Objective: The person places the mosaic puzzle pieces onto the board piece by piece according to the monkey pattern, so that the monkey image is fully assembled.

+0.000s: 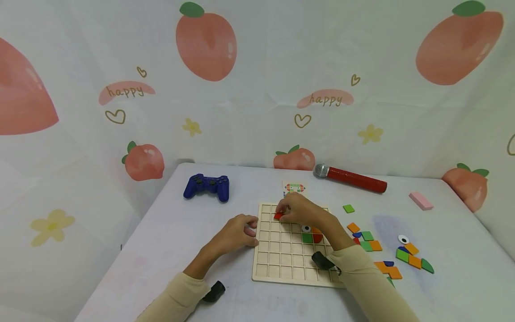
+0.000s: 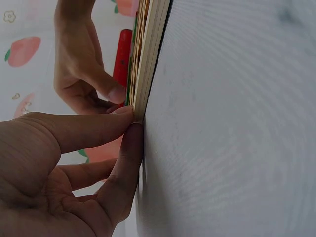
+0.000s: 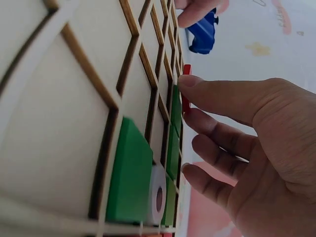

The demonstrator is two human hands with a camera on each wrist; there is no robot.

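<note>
On the table lies a pale wooden grid board (image 1: 273,258), divided into square cells. My left hand (image 1: 237,235) pinches its left edge between thumb and forefinger, as the left wrist view shows up close. Over the board's upper left part, my right hand (image 1: 295,208) holds a small red tile (image 3: 187,71) between thumb and fingertips. Green tiles (image 3: 131,173) and a white eye tile (image 3: 157,195) sit in cells near it. A red rounded tile (image 1: 318,239) and an orange one lie beside the eye. The right hand and forearm hide part of the board's upper right.
Right of the board, several loose tiles (image 1: 415,261) and an eye tile (image 1: 403,239) are scattered. A pattern card (image 1: 295,187) lies behind the board. Further out are a blue game controller (image 1: 207,185), a red microphone (image 1: 356,180) and a pink block (image 1: 420,201).
</note>
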